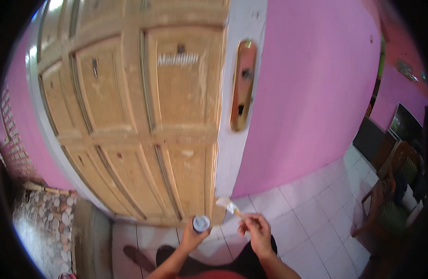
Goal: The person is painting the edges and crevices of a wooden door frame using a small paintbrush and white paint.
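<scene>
My left hand (pixel 191 237) is closed around a small round container (pixel 201 223) with pale, whitish stuff inside. To its right, my right hand (pixel 256 231) grips the handle of a paintbrush (pixel 228 205), whose light bristles point up and to the left. The brush head is apart from the container and hangs before the lower end of a white door frame (pixel 228 172). Ahead stands a wooden panelled door (pixel 176 135) with bare, light brown wood and a few pale patches. On the white strip beside it sits a long gold lock plate (pixel 243 86) with a keyhole.
A pink wall (pixel 307 93) runs to the right of the door. White tiles (pixel 293 223) cover the floor. On the far right are a wooden chair (pixel 386 209) and a dark screen (pixel 406 123). At lower left, a raised sill (pixel 90 237) borders pebble-patterned flooring (pixel 49 228).
</scene>
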Tool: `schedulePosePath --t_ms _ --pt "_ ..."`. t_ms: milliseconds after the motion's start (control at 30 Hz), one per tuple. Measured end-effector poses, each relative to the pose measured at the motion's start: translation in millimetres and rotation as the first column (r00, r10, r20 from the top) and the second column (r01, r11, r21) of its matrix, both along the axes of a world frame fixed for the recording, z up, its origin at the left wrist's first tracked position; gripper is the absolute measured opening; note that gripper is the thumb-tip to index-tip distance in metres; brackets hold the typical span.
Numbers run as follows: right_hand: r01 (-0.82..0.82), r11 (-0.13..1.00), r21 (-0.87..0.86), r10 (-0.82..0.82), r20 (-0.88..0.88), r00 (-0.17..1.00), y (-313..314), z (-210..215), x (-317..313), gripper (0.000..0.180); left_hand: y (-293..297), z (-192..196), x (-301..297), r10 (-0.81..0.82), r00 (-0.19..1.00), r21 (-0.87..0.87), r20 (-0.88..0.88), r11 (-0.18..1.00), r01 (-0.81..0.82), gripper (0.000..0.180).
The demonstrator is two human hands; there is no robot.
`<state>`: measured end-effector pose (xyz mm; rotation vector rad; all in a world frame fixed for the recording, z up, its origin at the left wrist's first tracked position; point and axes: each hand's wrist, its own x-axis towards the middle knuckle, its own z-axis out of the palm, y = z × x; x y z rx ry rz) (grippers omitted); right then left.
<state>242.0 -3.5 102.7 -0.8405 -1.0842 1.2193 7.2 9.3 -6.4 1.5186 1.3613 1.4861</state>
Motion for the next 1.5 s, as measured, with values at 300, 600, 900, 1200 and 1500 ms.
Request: schedulePosePath --t_ms 300,600,900,1200,1500 --pt "0.015 0.999 -0.041 -0.010 0.101 0.995 6.6 13.4 4.4 0.016 19.2 30.7 21.9 0.007 1.000 -0.093 0.000 0.996 -0.007 0.068" --pt "-0.001 1.000 -0.010 0.004 0.351 0.936 2.6 3.6 -9.4 0.014 17.2 24.5 21.6 -0.044 0.996 -0.082 -0.077 0.996 0.037 0.072" --pt "-0.064 0.997 0.037 0.031 0.571 0.820 13.8 3.0 -21.2 0.012 15.1 20.1 14.9 -0.058 0.997 -0.127 -0.058 0.991 0.050 0.070" --pt "-0.025 0.994 -0.103 0.072 0.478 0.875 15.7 9.5 -24.0 0.013 15.1 19.6 10.6 -0.042 0.996 -0.082 -0.073 0.996 0.036 0.070" --pt "-0.038 0.904 -0.426 0.026 -0.033 0.999 21.1 -25.5 -12.6 0.020 18.2 20.4 14.1 -0.019 0.999 -0.023 -0.048 1.000 0.018 0.070"
